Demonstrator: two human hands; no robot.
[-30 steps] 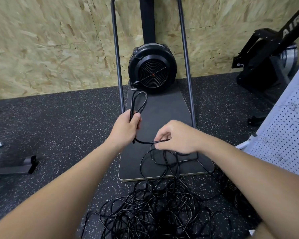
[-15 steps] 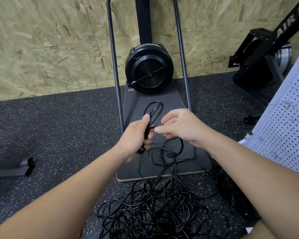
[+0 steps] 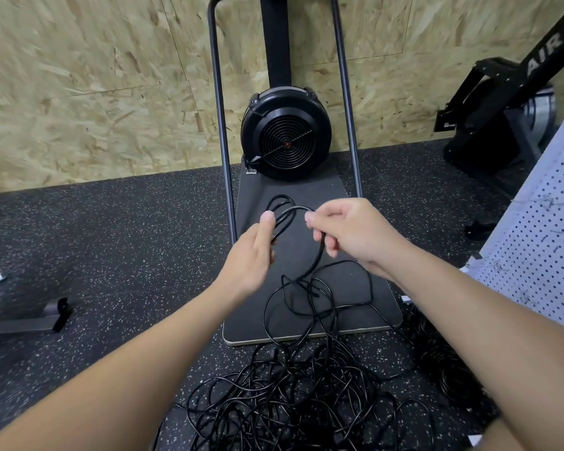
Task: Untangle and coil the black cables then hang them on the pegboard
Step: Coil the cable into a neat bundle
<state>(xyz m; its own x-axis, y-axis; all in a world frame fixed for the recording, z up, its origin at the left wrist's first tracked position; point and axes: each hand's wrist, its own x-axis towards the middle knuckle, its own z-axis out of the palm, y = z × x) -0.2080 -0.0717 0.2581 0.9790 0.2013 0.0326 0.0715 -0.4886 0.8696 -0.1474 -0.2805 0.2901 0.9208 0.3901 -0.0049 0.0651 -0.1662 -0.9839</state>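
A big tangle of black cables (image 3: 293, 395) lies on the speckled floor in front of me. My left hand (image 3: 253, 255) grips a small coil of black cable (image 3: 282, 213) whose loops stick up past my thumb. Just to its right, my right hand (image 3: 349, 232) pinches a strand that arches over from the coil. Below my right hand that strand drops toward the pile. The white pegboard (image 3: 541, 242) leans at the right edge.
A black fan machine (image 3: 285, 133) on a dark base plate (image 3: 355, 288) with two upright rails stands straight ahead against the chipboard wall. Another black machine (image 3: 495, 112) is at the far right. A metal foot (image 3: 30, 320) lies on the floor at left.
Both hands rose and came close together. My right hand has brought a further loop of cable up beside the coil in my left hand; the coil now shows more loops.
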